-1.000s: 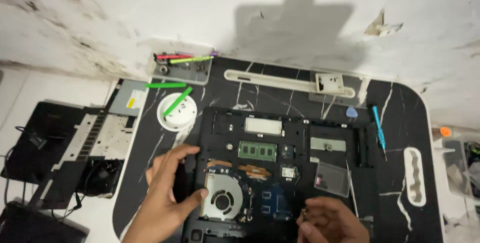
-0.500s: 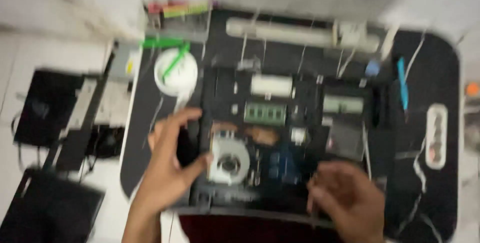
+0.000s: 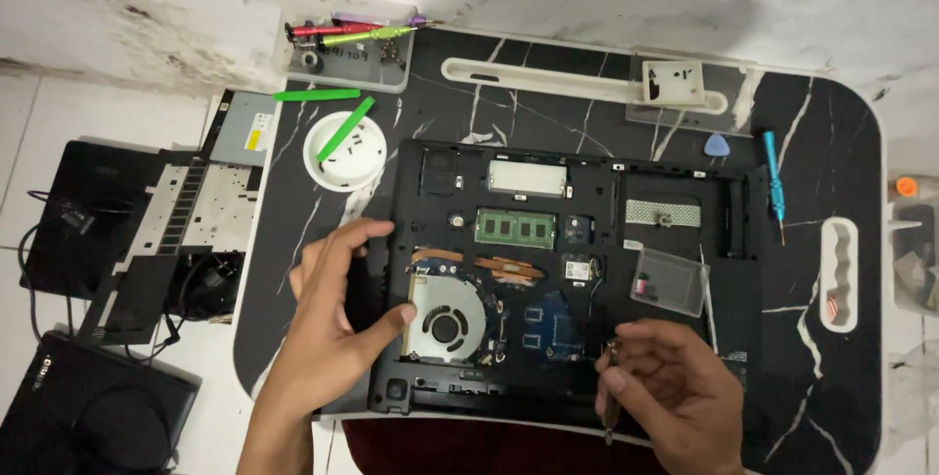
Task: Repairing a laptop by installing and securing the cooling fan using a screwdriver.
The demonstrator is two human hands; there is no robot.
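An opened black laptop base [image 3: 685,270] lies on a dark marble-patterned lap table [image 3: 548,113]. Its round cooling fan [image 3: 445,323], copper heat pipes [image 3: 489,265] and green memory stick [image 3: 515,228] are exposed. My left hand [image 3: 333,328] grips the laptop's left edge, thumb resting beside the fan. My right hand [image 3: 670,397] holds a thin screwdriver [image 3: 609,407] upright over the laptop's front edge, tip pointing toward the board.
A white round dish [image 3: 333,167] holds a green pry tool [image 3: 344,129]; another green pry tool [image 3: 315,95] lies above it. A clear tray [image 3: 293,64] with tools sits at the back left. A blue screwdriver [image 3: 775,186] and blue pick [image 3: 717,145] lie right. Dismantled laptop parts [image 3: 147,230] cover the floor left.
The camera view has shifted and steadied, so the table sits lower in view. My right hand has come further up over the laptop's front edge; my left hand keeps its grip.
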